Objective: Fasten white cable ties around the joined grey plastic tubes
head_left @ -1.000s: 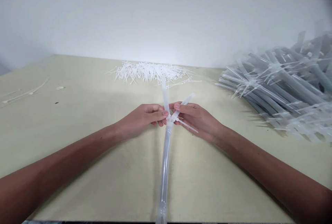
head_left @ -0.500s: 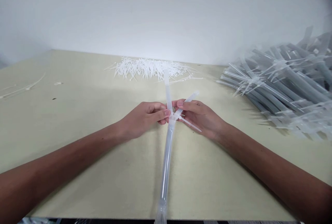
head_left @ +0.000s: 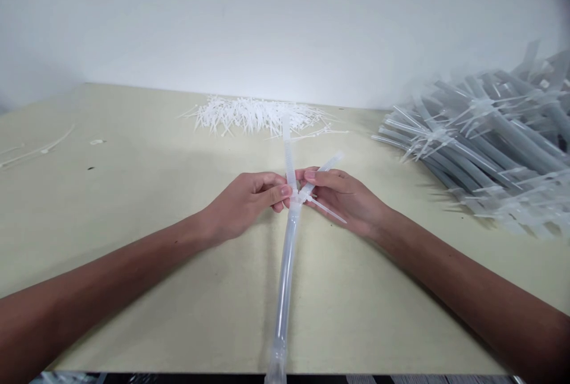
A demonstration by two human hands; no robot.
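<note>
A clear plastic tube (head_left: 286,277) runs from the table's near edge up to a white Y-shaped joint, where two ribbed translucent branches spread apart. My left hand (head_left: 252,203) is closed, pinching the joint at the base of the upright branch (head_left: 288,155). On the other side, my right hand (head_left: 341,197) is closed around the right-leaning branch (head_left: 330,162), thumb on top. A thin white cable tie (head_left: 327,210) circles the joint, its loose tail pointing down and right across my right palm. Some fingertips are hidden behind the tube.
Behind my hands lies a heap of white cable ties (head_left: 249,116). A large pile of similar tied tubes (head_left: 485,135) fills the right side. A few loose ties (head_left: 44,149) and a small white scrap (head_left: 97,142) lie at the left. The wall (head_left: 267,22) borders the table's back.
Both hands keep the same grip on the tube and its branches. The view has shifted very slightly; nothing else has visibly moved.
</note>
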